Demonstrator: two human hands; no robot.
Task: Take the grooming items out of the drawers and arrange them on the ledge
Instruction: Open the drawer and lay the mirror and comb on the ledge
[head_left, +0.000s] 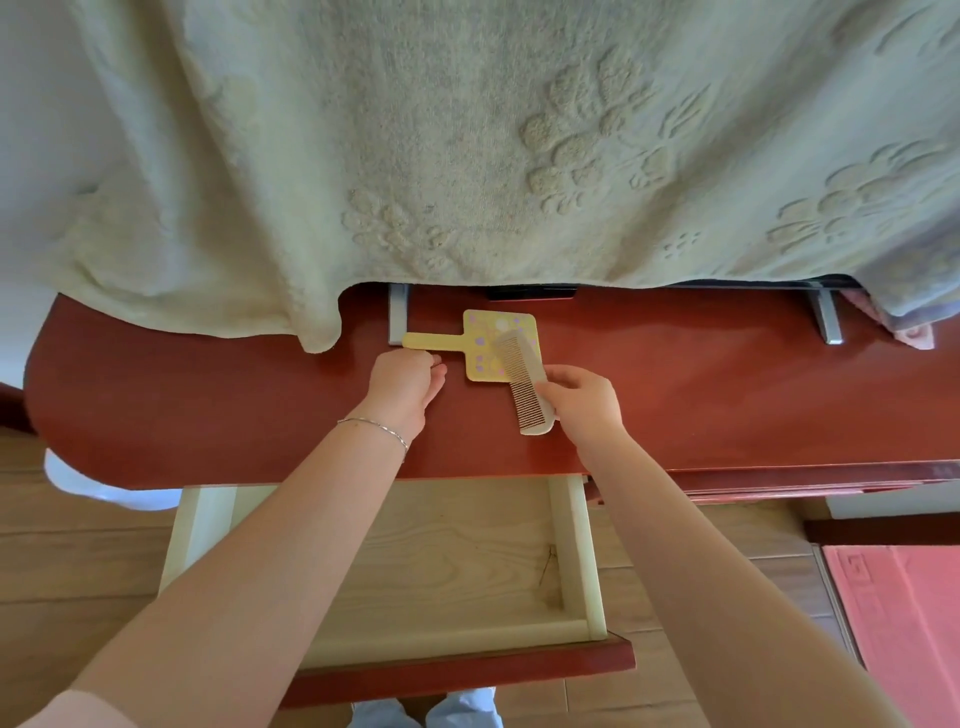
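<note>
Red-brown wood top, i.e. the ledge (701, 395), runs across the middle, w/ a pale green towel-like cloth (467, 140) w/ raised flower pattern draped over whatever stands behind it and hanging down onto the ledge's left side. On the ledge, just below the cloth's edge, lies a yellow hand mirror (488, 345), flat, back up w/ pale dots, handle pointing left. A cream comb (522, 384) lies slanted across the mirror's lower right corner, far end on the mirror, near end over bare wood. Right hand (584, 402) grips the comb along its spine, thumb & fingers closed on it about halfway down. Left hand (402, 382) sits just below the mirror handle, fingers curled in loosely; can't tell if they're touching the handle or holding anything. Thin silver bracelet (379, 428) on that wrist. Below the ledge a drawer (574, 545) is pulled out toward the person, pale wood inside, red-brown front; both forearms reach over it. Two grey metal feet (399, 314) stick out from under the cloth. Pink mat (904, 623) on the wood floor at lower right.
</note>
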